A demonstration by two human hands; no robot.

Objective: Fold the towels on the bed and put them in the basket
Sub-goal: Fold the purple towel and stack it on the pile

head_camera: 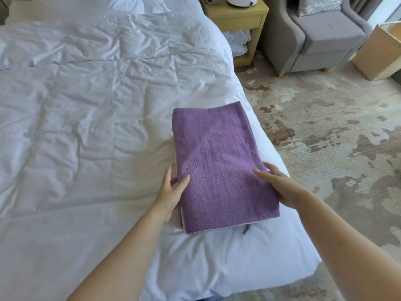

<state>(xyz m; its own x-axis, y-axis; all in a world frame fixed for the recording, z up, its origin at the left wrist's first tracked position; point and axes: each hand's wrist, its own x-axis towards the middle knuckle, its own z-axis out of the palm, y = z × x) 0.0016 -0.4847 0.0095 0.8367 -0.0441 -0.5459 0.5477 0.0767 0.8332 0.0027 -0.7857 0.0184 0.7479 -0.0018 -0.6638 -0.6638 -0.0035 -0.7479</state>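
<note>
Just bare forearms point(134, 246) all the way down to the left hand point(171, 192) and right hand point(282, 187), both bare too. There's a sliver of blue fabric point(211, 298) at the bottom edge, maybe their clothing, can't tell.

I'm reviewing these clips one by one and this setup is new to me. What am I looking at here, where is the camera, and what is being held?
No machine here: these are a person's two bare hands, filmed by one camera worn on their head, looking down. On the white bed lies a folded purple towel atop a pale towel. The left hand and right hand grip the pile's sides, thumbs on top. The basket stands on the floor, top right, beside an armchair.
</note>
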